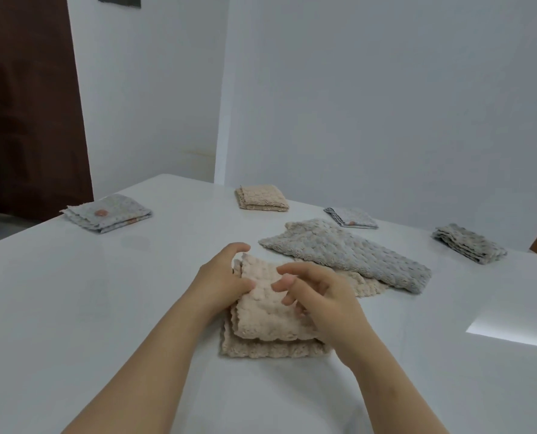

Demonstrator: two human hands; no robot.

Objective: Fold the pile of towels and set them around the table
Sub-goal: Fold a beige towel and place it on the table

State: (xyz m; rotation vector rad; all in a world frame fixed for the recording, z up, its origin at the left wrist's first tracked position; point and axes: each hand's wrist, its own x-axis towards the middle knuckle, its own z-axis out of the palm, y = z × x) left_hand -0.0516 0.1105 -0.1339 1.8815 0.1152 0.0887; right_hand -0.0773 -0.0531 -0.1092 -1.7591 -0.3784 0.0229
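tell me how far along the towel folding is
Done: four folded towels sit around the table: grey, beige, grey, grey. In hand: the left hand and right hand are folding a beige towel. Left: a grey towel lying over another beige one, both unfolded.

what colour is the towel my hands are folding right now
Beige, with a bumpy texture; the head view shows it.

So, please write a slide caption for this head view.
Both hands fold a beige towel; four folded towels ring the table.
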